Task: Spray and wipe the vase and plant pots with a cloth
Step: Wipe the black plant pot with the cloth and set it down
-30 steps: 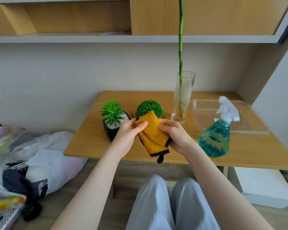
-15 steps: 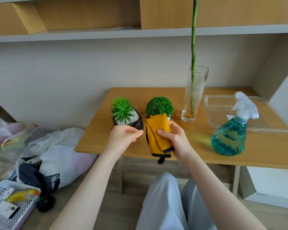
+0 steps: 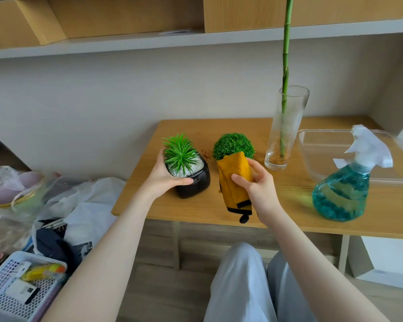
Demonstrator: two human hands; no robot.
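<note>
My left hand [image 3: 165, 176] grips the black pot [image 3: 196, 184] that holds a spiky green plant and white pebbles, at the table's left side. My right hand [image 3: 257, 187] holds a folded orange cloth [image 3: 236, 182] with black trim upright in front of the round bushy plant [image 3: 233, 145], whose pot is hidden behind the cloth. A tall clear glass vase [image 3: 286, 131] with a green stalk stands right of that plant. The teal spray bottle [image 3: 342, 194] with a white trigger stands at the right front.
A clear plastic tray [image 3: 312, 154] lies behind the spray bottle on the wooden table [image 3: 196, 210]. Plastic bags [image 3: 79, 205] and a white basket [image 3: 16, 291] sit on the floor at left. A shelf runs overhead, and a white box [image 3: 382, 263] stands under the table's right side.
My left hand has let go of the cloth, moved left and closed on the black pot. The right hand keeps the cloth alone, held upright. The camera view has shifted left.
</note>
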